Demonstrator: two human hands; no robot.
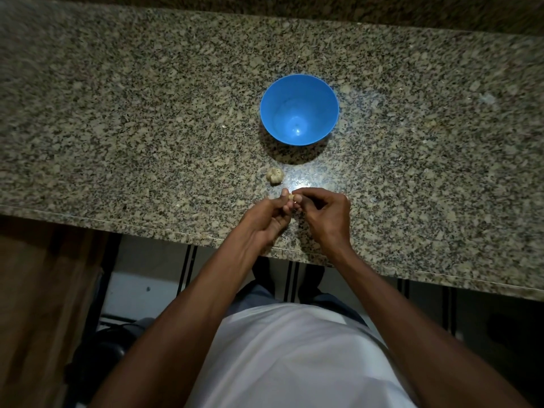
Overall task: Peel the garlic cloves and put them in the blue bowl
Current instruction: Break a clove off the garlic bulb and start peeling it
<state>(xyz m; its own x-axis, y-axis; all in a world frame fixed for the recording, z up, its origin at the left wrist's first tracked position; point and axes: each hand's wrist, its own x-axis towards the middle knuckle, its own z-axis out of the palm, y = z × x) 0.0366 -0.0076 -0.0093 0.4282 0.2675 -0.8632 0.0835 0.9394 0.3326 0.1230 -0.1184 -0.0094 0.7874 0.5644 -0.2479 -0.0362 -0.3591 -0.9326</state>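
Note:
A blue bowl (299, 108) stands upright on the speckled granite counter (147, 128), and nothing shows inside it. A pale garlic bulb (274, 175) lies just in front of the bowl. Near the counter's front edge my left hand (269, 217) and my right hand (325, 216) meet fingertip to fingertip. Between them they pinch a small garlic clove (291, 197), of which only the tip shows. Both hands have curled fingers around it.
The counter's front edge (117, 223) runs diagonally below my hands. Past it are a tiled floor with dark stripes (188, 262), a wooden surface at the left (38, 290) and a dark object on the floor (103, 351).

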